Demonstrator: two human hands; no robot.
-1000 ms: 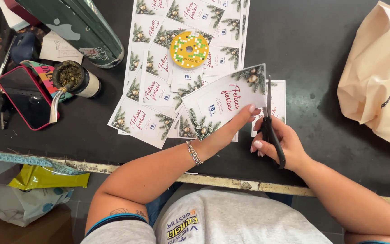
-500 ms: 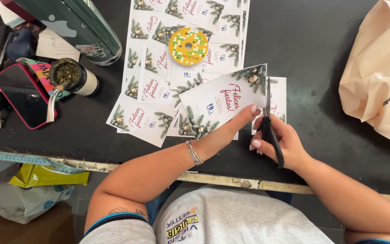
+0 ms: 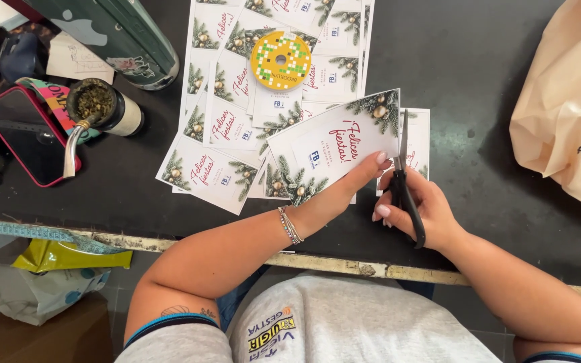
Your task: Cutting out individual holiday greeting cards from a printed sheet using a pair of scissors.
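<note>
Top-down view from a head camera over a black table (image 3: 479, 60) w/ a worn pale front edge. The left hand (image 3: 344, 191) reaches across from lower left, a thin bracelet (image 3: 290, 225) at the wrist, and pinches the lower right corner of a white greeting card (image 3: 334, 144); fingers are pressed together under the card, thumb on top, pale nails showing. The card is printed w/ red script and pine sprigs w/ gold balls at its corners, and it is lifted at a tilt just above the other cards. The right hand (image 3: 415, 205) is just beside it, fingers curled through the black handles of a pair of scissors (image 3: 403, 178). The blades point up, away from the person, and run along the card's right edge; they look nearly closed, but whether they bite the paper I cannot tell. Beneath the blades lies another card (image 3: 419, 138), flat on the table. Behind the hands, approx. center top, several sheets of the same cards (image 3: 213, 121) are fanned out, overlapping, w/ a yellow roll of tape (image 3: 281, 60) resting on them. At left: a phone in a pink case (image 3: 25, 134), a cup of green herb w/ a metal straw (image 3: 99, 107), and a dark green flask (image 3: 126, 37) lying on its side. At right, well apart from the hands, a tan paper bag (image 3: 566, 107). Below the table edge, lower left, a yellow bag (image 3: 62, 255) and the person's grey shirt (image 3: 344, 323).
</note>
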